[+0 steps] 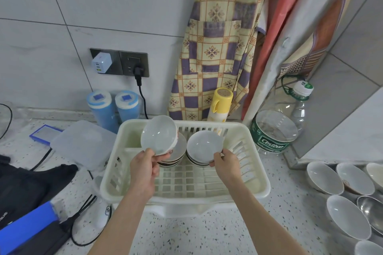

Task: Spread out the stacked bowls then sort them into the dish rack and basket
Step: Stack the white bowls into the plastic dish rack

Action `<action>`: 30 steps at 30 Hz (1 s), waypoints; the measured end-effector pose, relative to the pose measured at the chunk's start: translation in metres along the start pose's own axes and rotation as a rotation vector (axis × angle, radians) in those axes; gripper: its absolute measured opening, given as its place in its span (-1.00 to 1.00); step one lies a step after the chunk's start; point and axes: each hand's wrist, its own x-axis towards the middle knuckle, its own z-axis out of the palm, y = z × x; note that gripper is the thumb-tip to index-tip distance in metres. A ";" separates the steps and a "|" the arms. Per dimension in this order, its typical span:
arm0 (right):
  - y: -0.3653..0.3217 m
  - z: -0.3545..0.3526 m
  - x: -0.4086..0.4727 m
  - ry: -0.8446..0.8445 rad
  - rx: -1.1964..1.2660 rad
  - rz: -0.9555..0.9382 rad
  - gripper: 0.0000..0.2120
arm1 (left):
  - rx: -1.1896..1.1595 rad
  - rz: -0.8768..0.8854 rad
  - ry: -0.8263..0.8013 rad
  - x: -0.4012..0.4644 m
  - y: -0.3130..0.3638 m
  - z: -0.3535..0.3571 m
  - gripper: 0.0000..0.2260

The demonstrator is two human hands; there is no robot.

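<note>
A cream plastic dish rack (257, 182) stands in the middle of the counter. Inside it, two rows of white bowls lean on edge at the back. My left hand (144, 168) grips the near rim of a white bowl with a red pattern (158, 134), tilted up above the left row of bowls (176, 157). My right hand (224, 161) pinches the near rim of the front shallow white bowl (204, 146) of the right row. Several more white bowls (323, 178) and a metal bowl (373, 211) sit at the right edge of the counter.
A large clear water bottle (275, 130) stands right of the rack. Behind the rack stand a yellow spray can (219, 103) and two blue canisters (112, 107). A clear plastic lid (83, 142), black cables and a dark bag (27, 184) lie at the left.
</note>
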 end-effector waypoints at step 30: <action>-0.007 -0.009 -0.007 0.115 0.317 -0.067 -0.66 | 0.373 0.063 -0.093 -0.004 0.000 0.040 -0.77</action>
